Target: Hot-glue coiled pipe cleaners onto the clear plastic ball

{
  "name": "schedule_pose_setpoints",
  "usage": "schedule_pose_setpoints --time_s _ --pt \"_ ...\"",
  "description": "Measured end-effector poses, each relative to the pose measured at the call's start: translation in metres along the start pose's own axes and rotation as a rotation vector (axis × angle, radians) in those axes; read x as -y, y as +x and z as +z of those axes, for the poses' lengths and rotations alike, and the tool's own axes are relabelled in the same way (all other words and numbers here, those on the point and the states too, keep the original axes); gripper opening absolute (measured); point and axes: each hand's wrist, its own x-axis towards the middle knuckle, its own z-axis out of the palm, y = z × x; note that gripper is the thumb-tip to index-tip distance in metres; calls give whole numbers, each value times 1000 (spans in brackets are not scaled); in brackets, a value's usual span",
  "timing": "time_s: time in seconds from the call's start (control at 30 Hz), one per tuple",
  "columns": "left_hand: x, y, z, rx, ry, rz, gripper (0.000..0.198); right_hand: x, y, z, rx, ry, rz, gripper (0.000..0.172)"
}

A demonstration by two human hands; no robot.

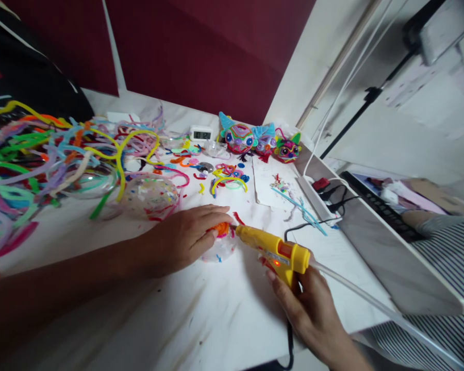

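Note:
My right hand (313, 304) is wrapped round the handle of a yellow hot glue gun (270, 245), whose small light glows red. A long clear glue stick (355, 283) sticks out of its back end. The nozzle points left and lies close by an orange coiled pipe-cleaner piece (220, 229). My left hand (189, 232) holds that orange piece between thumb and fingers. Under it is a clear plastic shape (218, 251) with coloured bits on it; whether the fingers also grip this is hidden.
Pipe cleaners (54, 159) lie heaped at the left. Decorated animal heads (239, 136) stand at the back near a small digital clock (201, 134). A power strip (320, 198) lies at the right, with the gun's black cord (290, 340) hanging over the front edge.

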Motion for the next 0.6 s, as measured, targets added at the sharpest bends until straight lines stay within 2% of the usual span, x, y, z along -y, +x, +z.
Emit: schedule_pose_setpoints --time_s 0.23,0.4,0.5,0.6 --pt "4 -1 4 -12 26 20 43 3 -2 0 -6 -43 -35 22" --pt "4 -1 4 -11 23 27 41 -5 -11 -4 40 -62 71 20" --pt "4 -2 4 -17 19 30 41 -9 -17 -5 67 -48 126 26" --pt "5 -2 4 -14 17 41 40 -9 -19 -3 41 -44 110 29"
